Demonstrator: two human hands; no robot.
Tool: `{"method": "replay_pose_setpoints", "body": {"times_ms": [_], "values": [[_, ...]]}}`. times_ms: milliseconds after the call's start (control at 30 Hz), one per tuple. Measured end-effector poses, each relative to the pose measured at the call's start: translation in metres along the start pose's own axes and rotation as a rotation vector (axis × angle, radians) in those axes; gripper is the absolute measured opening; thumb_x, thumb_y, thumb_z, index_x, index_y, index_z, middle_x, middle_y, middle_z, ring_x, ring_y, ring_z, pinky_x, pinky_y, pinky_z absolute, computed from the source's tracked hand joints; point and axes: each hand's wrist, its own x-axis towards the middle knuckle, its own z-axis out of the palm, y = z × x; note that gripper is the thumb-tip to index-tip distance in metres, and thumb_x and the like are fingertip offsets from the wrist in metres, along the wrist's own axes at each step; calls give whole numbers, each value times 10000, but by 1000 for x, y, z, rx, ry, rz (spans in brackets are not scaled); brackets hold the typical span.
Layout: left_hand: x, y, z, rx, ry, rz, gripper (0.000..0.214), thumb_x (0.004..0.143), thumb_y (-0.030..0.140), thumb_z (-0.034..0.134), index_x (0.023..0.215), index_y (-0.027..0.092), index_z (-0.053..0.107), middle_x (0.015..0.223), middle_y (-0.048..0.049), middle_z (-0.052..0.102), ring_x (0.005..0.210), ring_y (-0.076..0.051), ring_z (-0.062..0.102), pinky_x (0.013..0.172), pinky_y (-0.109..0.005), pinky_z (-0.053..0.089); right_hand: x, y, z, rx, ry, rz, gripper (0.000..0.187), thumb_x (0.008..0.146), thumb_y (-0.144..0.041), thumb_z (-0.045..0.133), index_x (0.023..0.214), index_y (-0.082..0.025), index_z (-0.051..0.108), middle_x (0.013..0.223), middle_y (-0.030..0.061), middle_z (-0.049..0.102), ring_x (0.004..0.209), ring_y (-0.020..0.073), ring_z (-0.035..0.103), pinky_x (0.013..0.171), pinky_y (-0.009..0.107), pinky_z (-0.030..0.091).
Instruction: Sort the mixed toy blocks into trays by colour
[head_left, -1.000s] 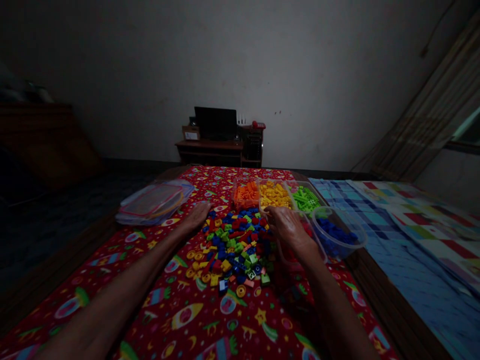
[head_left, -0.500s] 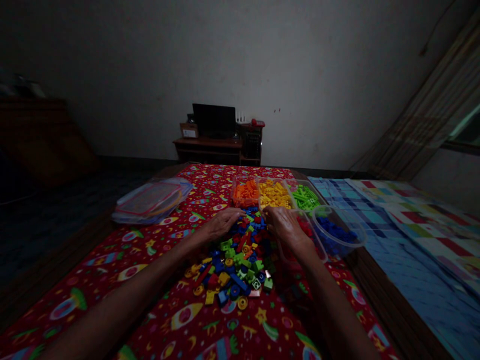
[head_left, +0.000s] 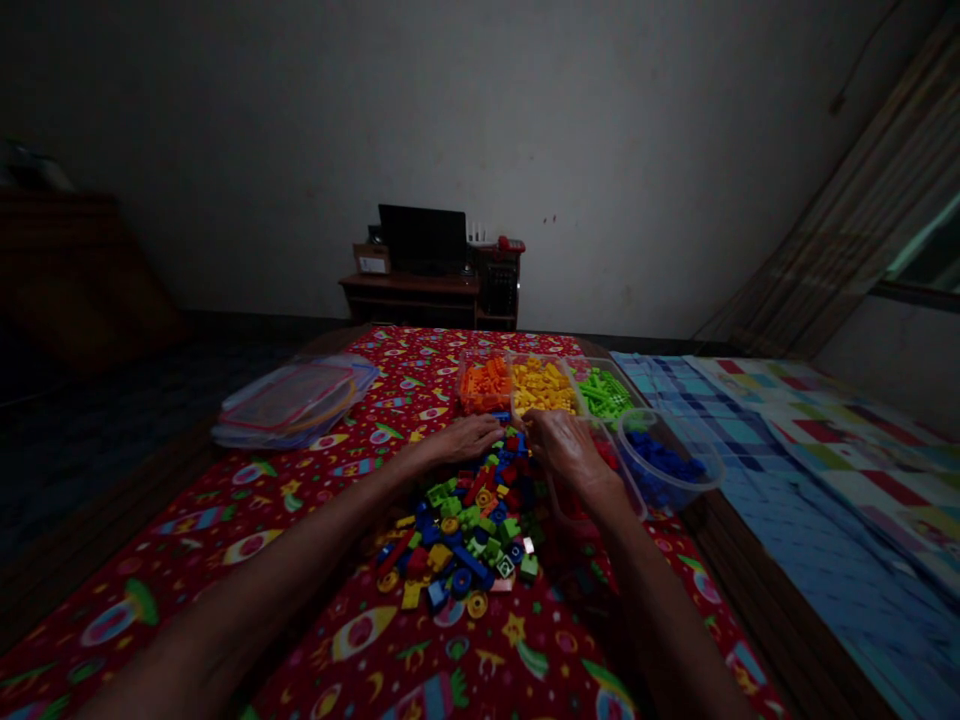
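Note:
A loose pile of mixed toy building bricks (head_left: 469, 525) in red, blue, green and yellow lies on the red patterned cloth (head_left: 360, 635). At its far end, my left hand (head_left: 471, 437) reaches in from the left, fingers pressed together and bent down onto bricks; whatever they hold is hidden. Just right of it, my right hand (head_left: 562, 445) is closed, thumb and fingers curled together, its contents out of sight. That hand is above the near-left edge of a clear box of red bricks (head_left: 606, 455) and partly covers it. Behind the hands are orange bricks (head_left: 486, 385) and yellow bricks (head_left: 541, 383) in clear boxes.
Green bricks (head_left: 604, 395) fill another clear box at the back right. A round clear tub (head_left: 709, 475) of blue bricks stands at the right edge. Stacked clear lids (head_left: 289, 400) lie at left. A desk with a monitor (head_left: 422, 238) stands by the wall.
My left hand has moved slightly right over the far end of the pile, and its fingers point further down. My right hand stays almost in place. The whole view has shifted a little.

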Motion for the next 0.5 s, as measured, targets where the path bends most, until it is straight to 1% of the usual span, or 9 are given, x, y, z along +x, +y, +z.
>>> {"method": "replay_pose_setpoints", "body": {"times_ms": [33, 100, 167, 200, 267, 300, 367, 433, 500], "values": [[-4, 0, -3, -20, -3, -8, 433, 925, 419, 276, 942, 162, 624, 990, -77, 655, 903, -181, 597, 853, -283, 460, 0, -1, -1, 3, 1, 2, 228, 869, -178, 454, 1039, -160, 605, 925, 100, 656, 825, 196, 575, 672, 285, 361], [-9, -2, -10, -39, 11, -68, 455, 921, 440, 273, 870, 167, 633, 864, -56, 664, 783, -172, 600, 772, -275, 477, -2, -3, -4, 10, 12, 6, 236, 885, -182, 435, 1046, -158, 605, 932, 106, 654, 835, 194, 575, 682, 284, 365], [-8, -4, -14, -16, 71, -136, 472, 921, 438, 267, 808, 169, 639, 775, -47, 652, 713, -170, 588, 735, -285, 479, -4, -6, -7, 9, 10, 8, 235, 894, -179, 423, 1040, -149, 606, 931, 111, 654, 840, 193, 574, 688, 283, 368], [-6, -5, -14, 4, 111, -146, 473, 923, 424, 265, 797, 168, 642, 768, -51, 648, 720, -175, 586, 745, -294, 478, -5, -8, -9, 4, 3, 6, 231, 893, -175, 426, 1037, -143, 604, 937, 113, 653, 844, 193, 573, 689, 282, 368], [2, -7, -10, 37, 171, -98, 437, 924, 384, 279, 841, 166, 649, 853, -71, 657, 830, -191, 590, 825, -316, 467, -6, -10, -12, -8, -11, 6, 223, 887, -163, 436, 1034, -133, 600, 950, 114, 651, 846, 192, 570, 692, 281, 369], [6, -8, -6, 47, 180, -61, 408, 922, 362, 294, 879, 167, 650, 920, -80, 657, 902, -197, 582, 873, -325, 453, -6, -11, -13, -13, -14, 6, 220, 885, -159, 439, 1032, -129, 600, 954, 115, 651, 849, 191, 570, 695, 280, 370], [14, -7, 3, 60, 156, -15, 361, 913, 322, 323, 942, 165, 647, 1025, -92, 641, 996, -204, 561, 933, -335, 430, -6, -11, -14, -21, -17, 15, 218, 884, -157, 438, 1025, -132, 602, 948, 115, 652, 855, 192, 571, 700, 279, 371], [18, -5, 11, 69, 137, -20, 335, 904, 297, 347, 984, 156, 640, 1082, -105, 618, 1025, -209, 553, 943, -339, 431, -4, -9, -13, -27, -21, 22, 219, 884, -161, 435, 1020, -140, 605, 935, 114, 654, 857, 197, 573, 695, 283, 372], [18, -2, 15, 73, 144, -46, 321, 893, 288, 374, 1040, 145, 621, 1104, -118, 600, 1026, -219, 554, 931, -347, 443, -3, -7, -10, -27, -12, 13, 221, 881, -163, 435, 1022, -145, 605, 938, 114, 651, 861, 200, 572, 692, 286, 370]]}}
